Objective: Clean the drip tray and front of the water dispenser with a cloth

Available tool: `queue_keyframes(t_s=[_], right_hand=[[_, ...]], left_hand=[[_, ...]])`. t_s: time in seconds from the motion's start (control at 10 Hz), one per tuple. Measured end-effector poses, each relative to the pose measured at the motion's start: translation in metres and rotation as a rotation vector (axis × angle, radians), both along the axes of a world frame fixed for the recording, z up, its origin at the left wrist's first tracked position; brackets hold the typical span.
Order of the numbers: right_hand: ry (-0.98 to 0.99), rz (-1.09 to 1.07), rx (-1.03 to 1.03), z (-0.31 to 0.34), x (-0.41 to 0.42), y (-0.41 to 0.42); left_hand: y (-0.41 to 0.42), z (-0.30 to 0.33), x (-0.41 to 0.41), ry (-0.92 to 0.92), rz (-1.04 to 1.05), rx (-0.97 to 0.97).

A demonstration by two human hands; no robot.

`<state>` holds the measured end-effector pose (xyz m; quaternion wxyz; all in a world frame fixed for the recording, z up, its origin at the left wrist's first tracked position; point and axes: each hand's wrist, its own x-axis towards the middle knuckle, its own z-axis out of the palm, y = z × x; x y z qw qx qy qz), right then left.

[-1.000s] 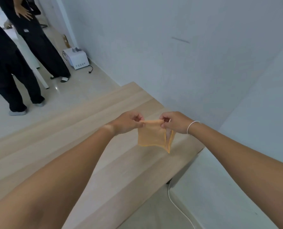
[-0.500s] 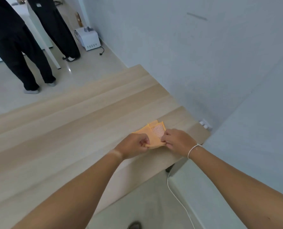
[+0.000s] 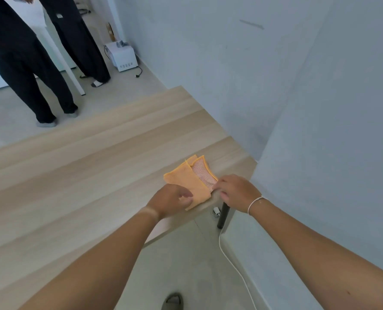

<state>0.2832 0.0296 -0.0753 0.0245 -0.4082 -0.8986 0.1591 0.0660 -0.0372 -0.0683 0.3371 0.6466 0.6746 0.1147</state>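
Observation:
An orange cloth (image 3: 187, 179), folded with a pink mesh side showing, lies flat on the near right corner of the light wooden table (image 3: 96, 166). My left hand (image 3: 170, 201) rests over the cloth's near edge with its fingers loose and apart. My right hand (image 3: 235, 192) has its curled fingertips on the cloth's right edge by the mesh. No drip tray shows in this view.
A tall pale panel (image 3: 333, 153) stands right of the table, a white wall behind it. A black table leg (image 3: 223, 214) and a white cable (image 3: 233, 262) are below the corner. Two people in dark trousers (image 3: 29, 70) stand at the far left near a white appliance (image 3: 122, 55) on the floor.
The cloth, held up stretched between both hands, has come down flat onto the table corner. My left hand's fingers have loosened from it. The view has tilted further down.

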Motion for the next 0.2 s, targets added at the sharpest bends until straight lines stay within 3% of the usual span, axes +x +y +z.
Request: queue_keyframes(t_s=[0.2], right_hand=[[0.043,-0.135,0.015,0.031,0.011,-0.020]], left_hand=[[0.001,0.029,0.014,-0.042,-0.052,0.095]])
